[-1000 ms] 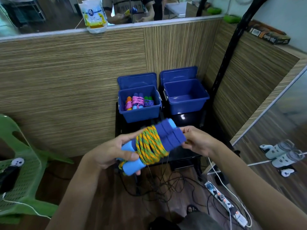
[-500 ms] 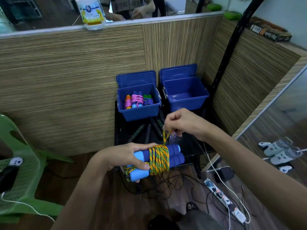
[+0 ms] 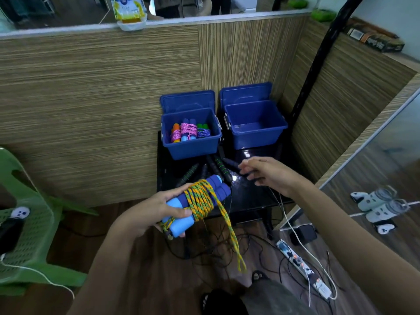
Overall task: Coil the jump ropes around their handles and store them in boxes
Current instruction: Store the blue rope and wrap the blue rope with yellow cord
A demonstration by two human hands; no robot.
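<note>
At centre frame the left hand [image 3: 150, 210] is gripping the paired blue handles [image 3: 197, 205], fingers and thumb curled round them, likely keeping the orange-green rope [image 3: 200, 200] coils from slipping. A loose loop is dangling below (not yet tucked in). The right hand [image 3: 268, 172] is hovering right of centre, fingers loosely spread, holding nothing. Above, the left blue box [image 3: 191, 148] is holding three coiled ropes [image 3: 189, 131]; the right blue box [image 3: 256, 138] is showing only bare floor.

Bare forearms, no sleeves; grey shorts [image 3: 268, 298], perhaps a dark sandal [image 3: 256, 275].
</note>
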